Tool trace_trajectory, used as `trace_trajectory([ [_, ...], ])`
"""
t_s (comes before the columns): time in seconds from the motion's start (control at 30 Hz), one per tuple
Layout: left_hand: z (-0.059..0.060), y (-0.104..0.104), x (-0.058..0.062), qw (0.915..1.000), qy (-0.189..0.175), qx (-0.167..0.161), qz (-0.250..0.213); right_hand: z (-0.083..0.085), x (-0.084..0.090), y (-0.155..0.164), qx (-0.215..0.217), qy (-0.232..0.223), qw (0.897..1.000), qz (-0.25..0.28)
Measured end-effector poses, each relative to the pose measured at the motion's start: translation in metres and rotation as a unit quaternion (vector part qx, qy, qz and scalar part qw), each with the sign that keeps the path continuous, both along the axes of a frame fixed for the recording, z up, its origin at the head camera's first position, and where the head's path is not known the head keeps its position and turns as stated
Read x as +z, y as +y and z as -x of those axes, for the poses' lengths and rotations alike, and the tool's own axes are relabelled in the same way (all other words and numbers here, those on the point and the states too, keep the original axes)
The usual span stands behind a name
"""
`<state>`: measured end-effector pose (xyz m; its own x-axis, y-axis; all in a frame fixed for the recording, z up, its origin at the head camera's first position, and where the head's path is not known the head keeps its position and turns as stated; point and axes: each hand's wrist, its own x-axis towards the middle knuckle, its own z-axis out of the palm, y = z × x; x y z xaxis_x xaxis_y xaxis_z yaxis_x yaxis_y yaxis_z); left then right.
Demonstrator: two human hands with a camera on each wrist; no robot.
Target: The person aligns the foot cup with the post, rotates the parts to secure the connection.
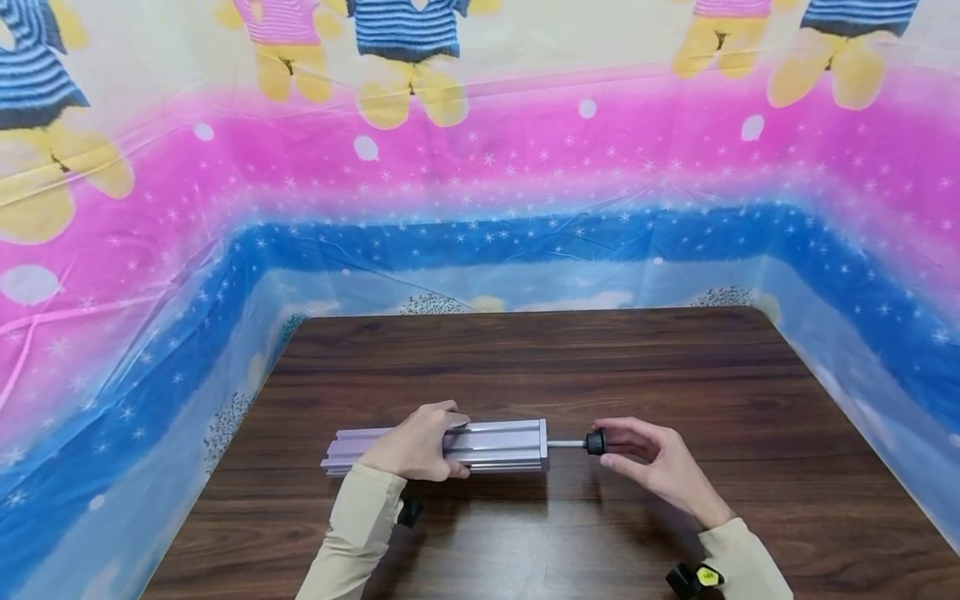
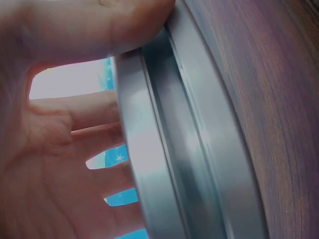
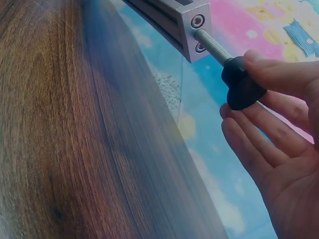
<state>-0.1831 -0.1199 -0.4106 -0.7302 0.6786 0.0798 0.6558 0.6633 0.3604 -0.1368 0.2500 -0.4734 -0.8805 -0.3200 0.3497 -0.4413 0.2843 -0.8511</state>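
Observation:
My left hand [image 1: 420, 442] grips a silver slotted aluminium profile [image 1: 498, 446], thumb on the near side and fingers over the far side. The left wrist view shows the thumb against the grooved face of the profile [image 2: 194, 139]. From the profile's right end plate, held by screws [image 3: 198, 21], a threaded rod [image 3: 214, 46] sticks out. A black levelling foot [image 3: 241, 84] sits at the rod's outer end. My right hand [image 1: 660, 462] pinches this foot between thumb and fingers. The profile lies sideways above the table.
The dark wood-grain table [image 1: 525, 358] spreads beneath both hands. A printed cloth [image 1: 487, 183] in pink and blue hangs around its back and sides. Black wrist cameras [image 1: 686, 579] are strapped at the sleeves.

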Motion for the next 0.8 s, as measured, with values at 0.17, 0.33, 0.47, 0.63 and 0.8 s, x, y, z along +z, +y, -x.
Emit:
trace_trajectory([
  [0.17, 0.0011, 0.0005, -0.0005, 1.0000, -0.002, -0.001, -0.003, 0.0001, -0.0003, -0.0012, -0.032, -0.017, 0.999, -0.023],
  [0.33, 0.0023, 0.0006, -0.0020, 1.0000, -0.004, -0.001, -0.001, 0.0013, -0.0003, -0.0015, -0.056, -0.036, 0.997, -0.040],
  [0.47, 0.0026, 0.0008, -0.0032, 1.0000, -0.003, -0.004, -0.002, 0.0023, -0.0001, -0.0026, -0.059, -0.045, 0.997, -0.037],
  [0.63, 0.0027, 0.0004, -0.0030, 1.0000, -0.005, -0.003, -0.002, 0.0043, -0.0010, -0.0054, -0.054, -0.065, 0.996, -0.023],
  [0.8, 0.0022, 0.0012, -0.0028, 0.9999, -0.014, 0.001, 0.003, 0.0065, -0.0010, -0.0075, -0.061, -0.091, 0.994, -0.025],
])
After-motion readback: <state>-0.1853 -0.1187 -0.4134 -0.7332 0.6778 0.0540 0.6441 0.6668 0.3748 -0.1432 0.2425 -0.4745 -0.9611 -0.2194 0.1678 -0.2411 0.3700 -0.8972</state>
